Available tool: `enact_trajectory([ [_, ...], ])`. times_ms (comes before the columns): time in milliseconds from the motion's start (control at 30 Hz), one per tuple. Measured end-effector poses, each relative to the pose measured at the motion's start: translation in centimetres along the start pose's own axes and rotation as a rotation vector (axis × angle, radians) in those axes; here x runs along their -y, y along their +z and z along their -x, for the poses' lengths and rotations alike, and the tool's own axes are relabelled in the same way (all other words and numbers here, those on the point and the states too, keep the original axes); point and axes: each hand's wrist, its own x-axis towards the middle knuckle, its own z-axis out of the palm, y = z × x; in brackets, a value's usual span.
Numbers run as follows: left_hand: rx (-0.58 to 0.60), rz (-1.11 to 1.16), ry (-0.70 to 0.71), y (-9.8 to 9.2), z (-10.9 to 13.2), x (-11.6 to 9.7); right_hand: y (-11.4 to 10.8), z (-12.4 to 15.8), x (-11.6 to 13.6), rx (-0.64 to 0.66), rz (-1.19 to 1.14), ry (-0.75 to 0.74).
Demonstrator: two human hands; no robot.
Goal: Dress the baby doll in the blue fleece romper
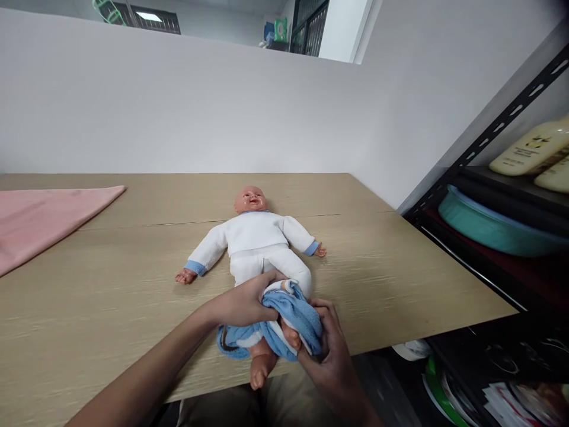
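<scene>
A baby doll (255, 237) in a white top and white trousers lies on its back on the wooden table (400, 273), head away from me, feet over the near edge. A blue garment with white trim (291, 317) is bunched around its lower legs. My left hand (246, 302) is closed on the upper edge of this blue garment near the doll's knees. My right hand (326, 344) grips the garment's right side by the doll's ankle. One bare doll foot (260, 370) sticks out below the cloth.
A pink cloth (40, 216) lies at the table's far left. A white wall stands behind the table. On the right is a dark metal shelf (489, 133) holding a teal basin (493, 228) and cream bottles (531, 148). Clutter sits on the floor below.
</scene>
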Motion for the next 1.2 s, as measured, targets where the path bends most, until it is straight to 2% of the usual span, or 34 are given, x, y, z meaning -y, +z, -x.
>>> enact_trajectory([
  [100, 0.019, 0.008, 0.058, -0.5, -0.1, -0.1, -0.4, -0.2, -0.4, -0.068, -0.070, -0.009],
  [167, 0.050, 0.017, 0.100, -0.8, -0.2, -0.2, -1.0, -0.7, -0.9, -0.053, -0.169, 0.037],
  [267, 0.088, 0.064, 0.099, -1.2, -0.2, -0.2, -2.3, -2.1, -1.4, 0.117, -0.316, 0.146],
  [400, 0.110, 0.059, 0.088, -1.5, -0.2, -0.2, -4.4, -5.2, -1.8, 0.418, -0.345, 0.226],
  [500, 0.039, -0.020, 0.079, -1.6, 0.0, -0.8, -6.1, -7.4, -1.7, 0.575, -0.373, 0.211],
  [567, -0.021, -0.089, 0.069, -1.5, 0.4, -1.4, -6.9, -8.5, -1.2, 0.630, -0.366, 0.208],
  [667, -0.135, -0.203, 0.006, -1.5, 1.9, -1.8, -6.9, -9.6, 0.2, 0.583, -0.183, 0.093],
  [767, -0.287, -0.266, -0.083, -1.4, 4.3, -1.2, -5.8, -11.0, 1.1, 0.504, -0.063, -0.053],
  [867, -0.426, -0.238, -0.147, -1.0, 6.9, 0.3, -4.6, -12.7, 0.6, 0.561, -0.181, 0.016],
  [1000, -0.401, -0.048, -0.171, 0.2, 8.9, 2.8, -3.9, -15.1, -0.8, 0.652, -0.223, 0.130],
  [1100, -0.433, 0.101, -0.145, 1.4, 9.0, 3.8, -3.3, -16.0, -1.0, 0.656, -0.178, 0.044],
  [1200, -0.517, 0.097, -0.070, 2.1, 8.5, 4.0, -2.4, -16.4, -0.9, 0.595, -0.259, 0.031],
])
